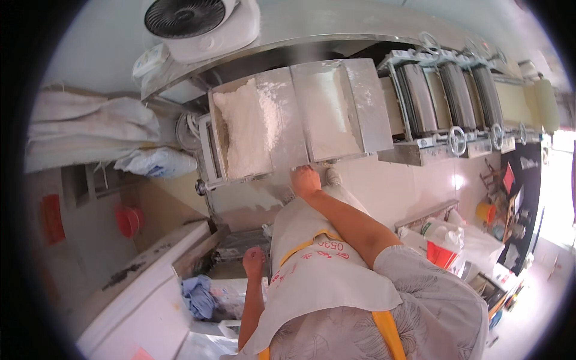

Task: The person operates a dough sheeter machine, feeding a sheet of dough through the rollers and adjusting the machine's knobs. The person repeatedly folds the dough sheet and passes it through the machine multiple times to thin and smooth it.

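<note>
The right hand (pixel 306 180) reaches forward with the arm nearly straight and rests at the near lower edge of the metal hopper (pixel 300 117), just where the two sloping steel panels meet; its fingers look curled down against that rim, but whether they truly grip the edge or only press on it cannot be told from above. The hopper sits tilted toward the person, its left bay holding a heap of white flour (pixel 246 129) banked against the left wall, while the right bay is only dusted. The left hand (pixel 253 259) hangs low beside the white apron (pixel 312 264), well apart from the hopper, loosely closed and holding nothing that can be seen. To the right of the hopper a row of steel rollers (pixel 450 99) with small handwheels (pixel 457 141) runs along the machine, its front edge lining up with the hopper's lip. Between that front edge and the person lies a pale floor strip (pixel 390 186), the widest open room in view. On the left the way is narrower: stacked white sacks (pixel 84 129) and a crumpled plastic bag (pixel 157 162) crowd a shelf, a red basin (pixel 129 221) sits below, and a white counter (pixel 144 288) edge runs diagonally toward the person's left hip. A white fan (pixel 201 24) stands above the hopper's far rim.
</note>
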A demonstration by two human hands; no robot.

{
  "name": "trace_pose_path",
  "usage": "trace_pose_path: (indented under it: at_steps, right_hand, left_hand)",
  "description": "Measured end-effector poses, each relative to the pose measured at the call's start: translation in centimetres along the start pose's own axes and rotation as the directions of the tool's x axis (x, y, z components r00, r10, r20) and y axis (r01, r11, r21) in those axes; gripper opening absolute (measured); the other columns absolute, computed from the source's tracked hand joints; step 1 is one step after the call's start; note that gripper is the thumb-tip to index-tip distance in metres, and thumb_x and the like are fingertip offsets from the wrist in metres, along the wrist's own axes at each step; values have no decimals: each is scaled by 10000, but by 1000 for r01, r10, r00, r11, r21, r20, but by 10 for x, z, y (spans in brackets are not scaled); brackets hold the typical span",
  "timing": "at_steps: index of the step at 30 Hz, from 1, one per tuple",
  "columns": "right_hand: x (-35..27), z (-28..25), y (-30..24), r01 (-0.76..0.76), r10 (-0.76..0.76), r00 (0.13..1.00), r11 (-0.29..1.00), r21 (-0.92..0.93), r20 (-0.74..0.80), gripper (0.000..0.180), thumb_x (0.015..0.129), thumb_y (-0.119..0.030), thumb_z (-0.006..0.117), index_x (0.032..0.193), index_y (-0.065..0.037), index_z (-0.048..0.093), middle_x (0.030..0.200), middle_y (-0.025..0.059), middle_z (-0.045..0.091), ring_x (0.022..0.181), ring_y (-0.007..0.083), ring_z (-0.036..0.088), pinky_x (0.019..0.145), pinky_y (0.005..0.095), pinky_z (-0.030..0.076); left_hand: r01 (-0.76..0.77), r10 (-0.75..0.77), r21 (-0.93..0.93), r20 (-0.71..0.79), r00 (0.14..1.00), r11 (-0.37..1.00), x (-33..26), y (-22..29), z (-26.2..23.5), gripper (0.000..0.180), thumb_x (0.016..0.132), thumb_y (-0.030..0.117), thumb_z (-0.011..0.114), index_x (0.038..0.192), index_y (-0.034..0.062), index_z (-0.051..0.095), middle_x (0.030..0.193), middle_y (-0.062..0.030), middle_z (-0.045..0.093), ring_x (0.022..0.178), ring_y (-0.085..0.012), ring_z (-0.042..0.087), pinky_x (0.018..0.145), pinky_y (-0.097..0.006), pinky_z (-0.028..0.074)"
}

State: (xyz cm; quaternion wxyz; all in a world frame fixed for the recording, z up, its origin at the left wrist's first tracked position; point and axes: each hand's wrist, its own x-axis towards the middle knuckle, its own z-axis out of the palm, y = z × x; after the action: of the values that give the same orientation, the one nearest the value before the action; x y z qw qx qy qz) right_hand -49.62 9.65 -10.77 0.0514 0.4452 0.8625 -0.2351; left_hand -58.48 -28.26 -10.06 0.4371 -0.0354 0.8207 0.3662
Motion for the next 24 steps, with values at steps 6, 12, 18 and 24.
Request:
trace_pose_path:
  at_steps: [6,12,18,24]
  right_hand:
    - [3,18,4,92,-93,996,991,-97,-2,224,916,-154,570,953,-12,741,1057,153,728,1047,323,699,840,441,601]
    - [-20,9,23,27,-27,995,1000,2,98,307,1022,-311,530,1021,-59,705,1062,183,717,975,378,703,836,496,577]
    - [-127,-33,98,-451,391,892,794,407,225,420,1034,-387,544,890,-27,708,726,116,720,648,223,697,648,382,552]
    - [-244,-37,177,-494,433,860,839,228,269,311,1006,-279,544,917,-3,658,785,125,717,624,209,702,562,353,562]
  left_hand:
    - [-115,97,202,96,991,973,37,50,-26,191,955,192,634,916,25,720,752,-60,685,641,-131,619,604,-297,485]
    - [-306,323,235,-35,946,922,70,142,-32,265,972,275,653,919,24,718,734,-59,687,667,-153,634,648,-346,496]
    - [-623,591,-34,-279,757,781,175,227,-13,405,1058,354,586,1227,3,696,1107,-99,742,1023,-174,687,920,-324,516]
    - [-633,619,-168,-133,774,756,234,254,35,365,1060,291,594,1292,29,696,1177,-103,738,1092,-166,664,979,-306,492]
